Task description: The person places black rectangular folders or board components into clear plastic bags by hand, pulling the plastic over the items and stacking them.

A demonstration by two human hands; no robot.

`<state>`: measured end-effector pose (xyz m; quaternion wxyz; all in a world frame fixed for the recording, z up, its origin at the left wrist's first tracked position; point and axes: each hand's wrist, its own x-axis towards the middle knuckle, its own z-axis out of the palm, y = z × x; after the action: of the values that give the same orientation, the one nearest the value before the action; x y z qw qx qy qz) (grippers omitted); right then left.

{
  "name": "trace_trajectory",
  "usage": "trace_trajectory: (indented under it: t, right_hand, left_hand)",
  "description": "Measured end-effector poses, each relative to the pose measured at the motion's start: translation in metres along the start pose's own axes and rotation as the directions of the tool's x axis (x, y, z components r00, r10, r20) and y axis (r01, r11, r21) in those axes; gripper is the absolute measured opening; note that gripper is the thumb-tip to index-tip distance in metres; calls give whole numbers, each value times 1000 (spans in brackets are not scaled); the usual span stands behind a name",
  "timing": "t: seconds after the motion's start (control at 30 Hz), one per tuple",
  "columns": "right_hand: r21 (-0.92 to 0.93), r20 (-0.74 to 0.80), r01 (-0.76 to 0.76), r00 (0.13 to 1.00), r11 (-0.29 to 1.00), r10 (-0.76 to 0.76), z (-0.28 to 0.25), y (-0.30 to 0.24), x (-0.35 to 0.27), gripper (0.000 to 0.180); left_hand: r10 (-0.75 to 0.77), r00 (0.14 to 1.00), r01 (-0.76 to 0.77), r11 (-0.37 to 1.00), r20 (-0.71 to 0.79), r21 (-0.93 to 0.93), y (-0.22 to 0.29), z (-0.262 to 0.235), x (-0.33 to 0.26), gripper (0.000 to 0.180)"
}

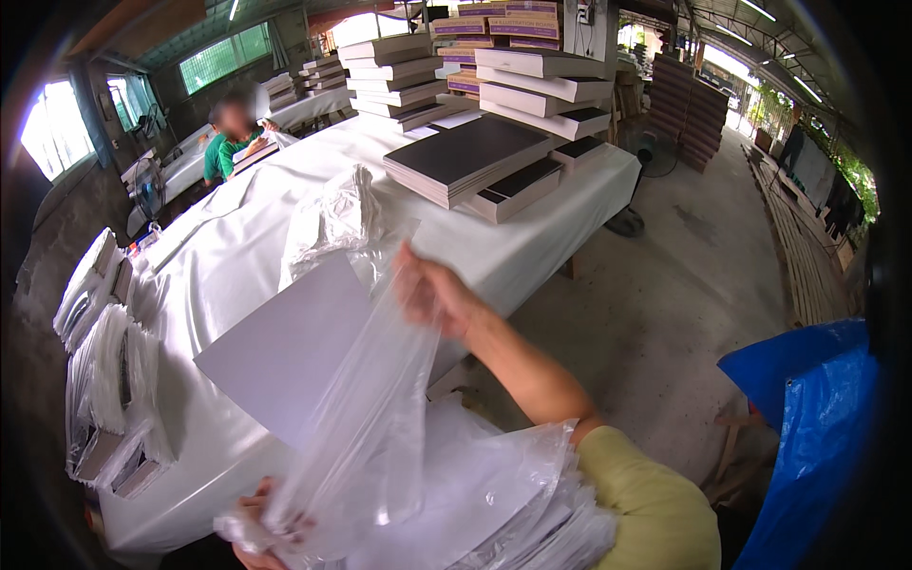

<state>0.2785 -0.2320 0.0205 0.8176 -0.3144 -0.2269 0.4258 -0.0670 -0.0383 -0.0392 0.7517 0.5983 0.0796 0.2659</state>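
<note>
I see a plain, pale yellow-green sleeve [655, 503] (matte, on my feed), ending near the elbow [578, 416]; beyond the sleeve, the right forearm [522, 366] and right hand [432, 296] are bare.

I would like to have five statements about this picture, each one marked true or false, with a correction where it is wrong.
1. The right hand holds clear plastic film. True.
2. The left hand is higher in the picture than the right. False: it is lower, at the film's other end.
3. A black-topped stack stands on the table. True.
4. The table's covering is dark red. False: it is whitish and shiny.
5. The person across the table wears a yellow shirt. False: the shirt is green.
</note>
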Motion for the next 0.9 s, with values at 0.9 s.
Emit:
trace_trajectory:
  t: [0.9]
  right_hand:
    - [186, 603, -350, 778, 918, 175, 61, 53, -22, 54]
  left_hand:
    - [173, 966, -235, 894, -190, -381, -20, -9, 32, 94]
